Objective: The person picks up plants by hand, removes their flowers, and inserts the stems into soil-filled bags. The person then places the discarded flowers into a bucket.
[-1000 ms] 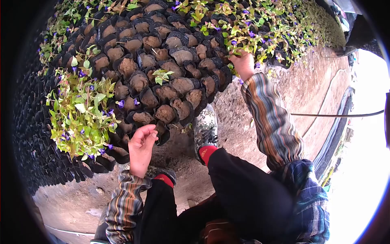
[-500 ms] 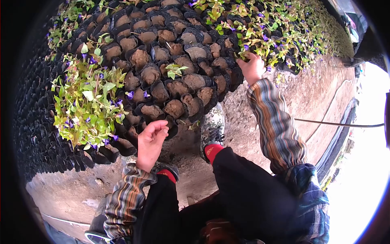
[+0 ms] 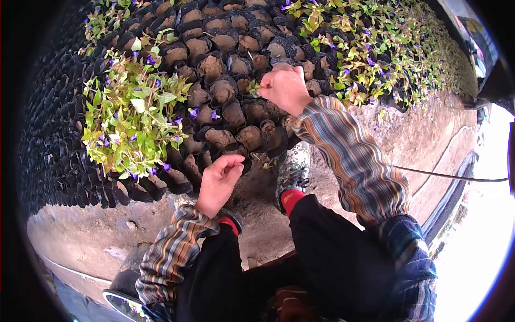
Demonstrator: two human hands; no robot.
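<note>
Right hand (image 3: 285, 87) is down among the pots, fingers bunched tight on a little seedling (image 3: 253, 88). Only a tuft of pale green leaves pokes out just left of the fingertips; the stem is hidden under the hand, so I cannot tell whether it sits in soil. Left hand (image 3: 219, 179) hangs low and nearer the body, palm up, fingers loosely curled with nothing in them, just off the front edge of the pot block.

Half a second ago the right hand was farther right, at the edge of the flowering bed (image 3: 370, 51). Now it has swung in over the middle of the block and closed on that lone sprout, which stood free before. The left hand has barely shifted.

Around the right hand are black bags (image 3: 236, 115) packed shoulder to shoulder, each filled with brown, lumpy soil, most of them showing no plant. Out past the left hand's thumb side a flowering clump (image 3: 134, 115) spills over its bags, yellow-green leaves dotted with small purple blooms. Beyond that, farther left, rows of dark bags whose contents I cannot make out.

Below the right wrist a patterned shoe (image 3: 292, 170) with a red sock (image 3: 292, 197) stands on bare ground (image 3: 407, 134), and a thin hose (image 3: 450, 176) runs off to the right.
</note>
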